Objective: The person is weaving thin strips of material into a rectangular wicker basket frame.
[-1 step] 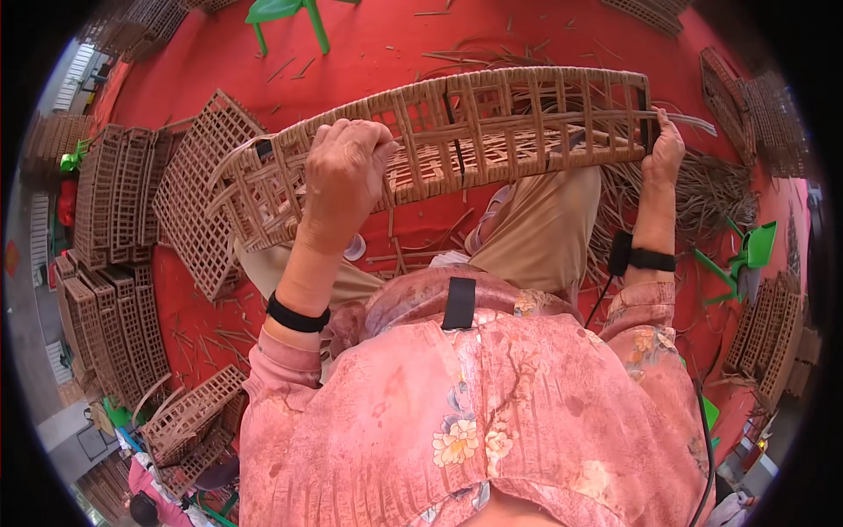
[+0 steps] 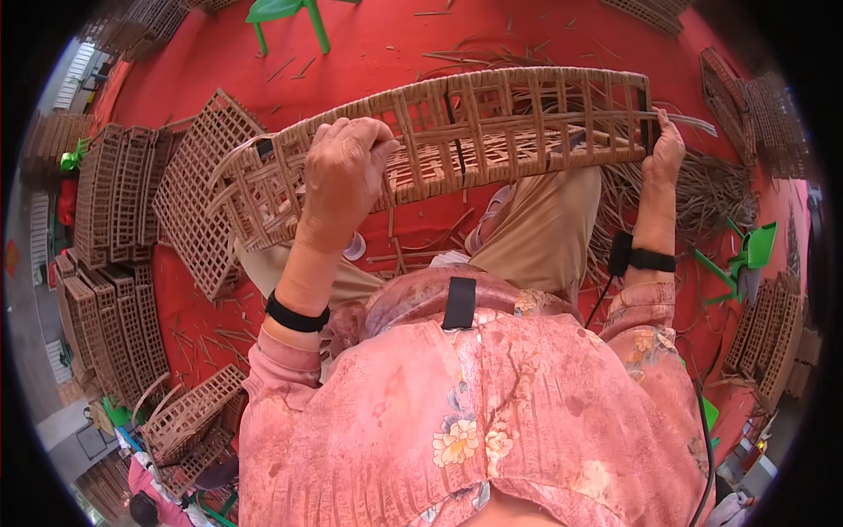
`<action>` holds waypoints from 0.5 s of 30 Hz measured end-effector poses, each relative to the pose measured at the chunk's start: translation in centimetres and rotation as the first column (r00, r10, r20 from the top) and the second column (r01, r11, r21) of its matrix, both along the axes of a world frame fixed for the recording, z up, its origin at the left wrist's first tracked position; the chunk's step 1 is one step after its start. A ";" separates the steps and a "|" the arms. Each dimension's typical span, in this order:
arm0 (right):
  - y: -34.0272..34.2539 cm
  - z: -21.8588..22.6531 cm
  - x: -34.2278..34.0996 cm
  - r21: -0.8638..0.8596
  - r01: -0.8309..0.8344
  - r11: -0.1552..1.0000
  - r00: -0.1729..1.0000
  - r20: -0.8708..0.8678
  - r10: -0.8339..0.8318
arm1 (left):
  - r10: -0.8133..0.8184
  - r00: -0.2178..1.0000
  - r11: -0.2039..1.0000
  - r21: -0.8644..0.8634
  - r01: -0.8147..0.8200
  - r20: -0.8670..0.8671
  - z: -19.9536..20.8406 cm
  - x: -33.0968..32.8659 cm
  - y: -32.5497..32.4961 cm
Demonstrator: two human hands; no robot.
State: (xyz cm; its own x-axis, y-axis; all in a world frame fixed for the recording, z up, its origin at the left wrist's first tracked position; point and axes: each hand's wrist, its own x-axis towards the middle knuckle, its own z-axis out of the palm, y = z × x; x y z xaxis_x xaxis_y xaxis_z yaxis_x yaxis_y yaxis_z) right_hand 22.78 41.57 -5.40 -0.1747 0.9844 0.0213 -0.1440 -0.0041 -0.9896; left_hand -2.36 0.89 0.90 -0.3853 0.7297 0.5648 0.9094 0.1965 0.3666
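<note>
A long brown wicker basket (image 2: 492, 173) is being held over the knees (image 2: 549, 215), bare right hand (image 2: 665, 147) clamped on its end, bare left hand (image 2: 347, 162) fisted by its wall (can't tell what's pinched), nothing being shifted since earlier.

Shows red floor covering (image 2: 211, 53) across most of the view, littered with short scraps (image 2: 305, 68). Gives way to grey floor (image 2: 35, 316) at far left. Has green stool (image 2: 274, 9) up top, cropped; second green seat (image 2: 757, 246) at right. Includes white slatted panels (image 2: 75, 70) along left rim, too small to identify. Looks brightly, evenly lit.
</note>
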 end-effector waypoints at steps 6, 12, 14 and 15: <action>-0.2 0.2 -0.3 -0.014 0.006 1.000 1.000 -0.030 -0.007 | 0.188 0.980 0.982 0.021 -0.189 0.061 -0.3 0.4 1.5; 0.6 -0.5 0.3 -0.001 -0.003 1.000 0.999 -0.035 0.003 | 0.347 0.908 0.921 0.269 -0.282 -0.237 -1.7 1.5 3.3; 0.3 -0.6 0.1 -0.005 0.017 1.000 0.999 -0.050 -0.017 | 0.300 0.927 0.930 0.285 -0.232 -0.226 -1.8 2.5 3.2; 0.1 -0.5 0.0 -0.016 0.024 1.000 0.997 -0.066 -0.025 | 0.261 0.940 0.936 0.295 -0.192 -0.218 -2.0 2.9 3.3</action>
State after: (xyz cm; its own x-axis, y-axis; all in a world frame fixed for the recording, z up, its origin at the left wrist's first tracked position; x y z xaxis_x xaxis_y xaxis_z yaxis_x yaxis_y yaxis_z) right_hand 22.77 41.69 -5.94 -0.1490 0.9887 0.0170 -0.2095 -0.0148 -0.9777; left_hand 0.57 4.19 -1.06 -0.3434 0.4495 0.8246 0.9205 0.3355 0.2004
